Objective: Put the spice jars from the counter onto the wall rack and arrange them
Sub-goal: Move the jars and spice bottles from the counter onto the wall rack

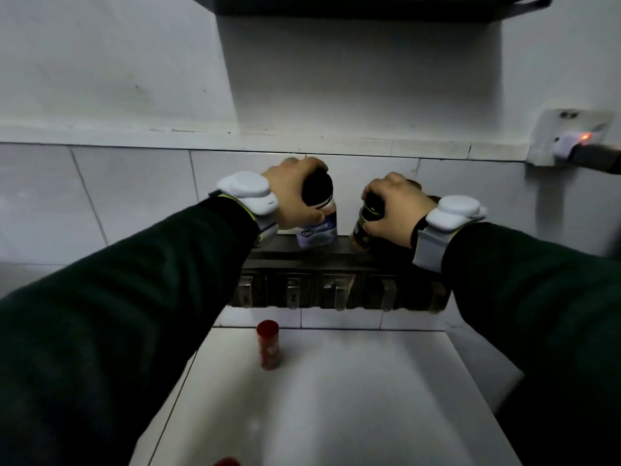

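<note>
A dark metal wall rack (336,264) with a row of hooks below hangs on the tiled wall. My left hand (292,193) grips the black lid of a white-and-blue labelled jar (319,227) standing on the rack's shelf. My right hand (393,210) grips the top of a dark jar (361,233) with a green ring, also on the shelf, to the right of the first. A red spice jar (268,344) stands upright on the white counter (353,398) below the rack. Another red lid (228,461) peeks in at the bottom edge.
A wall socket with a glowing orange light and a plug (571,142) sits at the upper right. A dark shelf or hood (369,5) runs along the top. Both wrists carry white strapped devices. The counter's right edge drops off near my right sleeve.
</note>
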`<state>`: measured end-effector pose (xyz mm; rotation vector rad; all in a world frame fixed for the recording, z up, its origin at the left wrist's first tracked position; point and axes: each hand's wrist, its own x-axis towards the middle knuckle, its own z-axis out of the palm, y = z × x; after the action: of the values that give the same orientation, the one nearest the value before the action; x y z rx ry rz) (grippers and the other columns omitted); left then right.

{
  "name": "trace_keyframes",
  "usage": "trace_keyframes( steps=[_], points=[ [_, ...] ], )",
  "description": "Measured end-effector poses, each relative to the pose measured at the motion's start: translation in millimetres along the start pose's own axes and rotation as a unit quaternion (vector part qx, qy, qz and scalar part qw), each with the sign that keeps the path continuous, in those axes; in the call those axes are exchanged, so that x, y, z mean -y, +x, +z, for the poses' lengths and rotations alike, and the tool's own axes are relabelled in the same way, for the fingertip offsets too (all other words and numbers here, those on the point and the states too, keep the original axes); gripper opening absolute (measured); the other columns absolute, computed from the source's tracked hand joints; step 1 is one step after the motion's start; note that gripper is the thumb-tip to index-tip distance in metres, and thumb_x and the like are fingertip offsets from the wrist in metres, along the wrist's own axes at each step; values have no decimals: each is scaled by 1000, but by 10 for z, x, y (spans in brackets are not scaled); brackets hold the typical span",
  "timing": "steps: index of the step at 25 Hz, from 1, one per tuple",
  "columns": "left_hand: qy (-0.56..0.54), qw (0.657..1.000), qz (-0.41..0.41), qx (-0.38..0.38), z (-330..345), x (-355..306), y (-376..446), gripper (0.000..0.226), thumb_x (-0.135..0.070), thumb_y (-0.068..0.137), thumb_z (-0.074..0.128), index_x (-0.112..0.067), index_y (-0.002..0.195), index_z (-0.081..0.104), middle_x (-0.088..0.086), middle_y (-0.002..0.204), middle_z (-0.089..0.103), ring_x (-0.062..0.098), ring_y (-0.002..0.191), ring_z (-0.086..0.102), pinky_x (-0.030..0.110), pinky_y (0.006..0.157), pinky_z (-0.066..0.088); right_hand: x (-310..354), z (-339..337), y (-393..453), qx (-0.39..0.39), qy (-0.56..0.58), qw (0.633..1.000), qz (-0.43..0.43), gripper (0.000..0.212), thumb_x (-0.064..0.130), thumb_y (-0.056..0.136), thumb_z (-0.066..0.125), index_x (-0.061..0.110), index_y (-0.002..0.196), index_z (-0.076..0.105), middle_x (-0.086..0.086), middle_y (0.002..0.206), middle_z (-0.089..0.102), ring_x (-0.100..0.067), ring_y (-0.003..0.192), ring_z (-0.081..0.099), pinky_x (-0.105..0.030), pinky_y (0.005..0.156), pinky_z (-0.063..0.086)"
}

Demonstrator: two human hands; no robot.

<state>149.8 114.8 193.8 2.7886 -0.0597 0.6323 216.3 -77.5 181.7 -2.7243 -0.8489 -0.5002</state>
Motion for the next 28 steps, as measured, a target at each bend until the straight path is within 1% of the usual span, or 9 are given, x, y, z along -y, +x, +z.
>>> trace_keyframes(
  steps=[4, 11, 14, 18, 19, 21, 24, 26, 28],
  points=[
    [14, 999, 0, 48, 275, 84, 276, 81, -34, 66, 77, -28, 138, 39, 10, 132, 52, 32, 117, 54, 36, 96, 45, -24, 187, 249, 36, -43, 998, -5, 49, 25, 79, 68, 11, 124, 55, -13, 125, 50, -33, 110, 56, -37, 96, 48],
    [-63, 998, 0, 9, 529, 108, 396, 76, -32, 71, 77, -20, 138, 42, 10, 138, 45, 27, 122, 51, 28, 99, 39, 31, 348, 492, 40, -74, 996, 26, 37, 10, 86, 58, 3, 122, 51, -20, 128, 50, -36, 112, 57, -33, 91, 45],
    [-92, 996, -1, -10, 575, 113, 283, 77, -28, 73, 77, -18, 139, 40, 11, 141, 37, 28, 121, 50, 25, 100, 37, 67, 387, 451, 32, -50, 997, 42, 46, 3, 87, 53, 3, 132, 44, -19, 137, 41, -37, 118, 54, -34, 98, 44],
    [-86, 995, -17, -41, 552, 106, -123, 87, -25, 73, 76, -14, 144, 27, 14, 146, 29, 32, 128, 42, 30, 105, 34, 163, 276, 215, 21, -24, 998, 49, 68, 0, 90, 49, 5, 151, 19, -18, 151, 25, -34, 135, 39, -35, 113, 32],
    [-74, 996, -18, -55, 538, 120, -279, 84, -27, 74, 76, -15, 143, 29, 15, 144, 30, 33, 128, 41, 32, 106, 34, 183, 244, 135, 5, -15, 999, 45, 68, -1, 89, 50, 6, 150, 20, -18, 150, 27, -35, 134, 40, -36, 112, 32],
    [-59, 996, -25, -60, 527, 189, -653, 74, -31, 74, 74, -17, 137, 38, 14, 138, 35, 32, 124, 44, 34, 106, 35, 247, 221, -55, -29, 2, 999, 18, 63, 0, 87, 53, 8, 145, 32, -18, 143, 35, -36, 129, 44, -35, 110, 34],
    [-67, 996, -51, 8, 588, 340, -1313, 47, -33, 73, 74, -18, 115, 58, 9, 122, 47, 25, 110, 52, 31, 99, 43, 413, 297, -423, -31, 18, 999, -37, 46, 10, 87, 56, 9, 133, 50, -18, 134, 45, -35, 120, 50, -34, 104, 39],
    [-62, 991, -71, 99, 655, 416, -1777, 29, -33, 76, 73, -20, 101, 66, 4, 113, 53, 18, 97, 56, 28, 90, 46, 547, 432, -699, 3, 25, 998, -63, 41, 15, 89, 56, 10, 129, 55, -16, 130, 49, -32, 118, 52, -32, 100, 40],
    [-60, 974, -98, 193, 726, 486, -2170, 24, -36, 75, 74, -26, 96, 69, -2, 110, 56, 13, 90, 59, 26, 85, 48, 686, 629, -924, 61, 24, 994, -82, 37, 18, 90, 56, 13, 126, 58, -14, 128, 50, -31, 116, 53, -33, 98, 42]
  ],
)
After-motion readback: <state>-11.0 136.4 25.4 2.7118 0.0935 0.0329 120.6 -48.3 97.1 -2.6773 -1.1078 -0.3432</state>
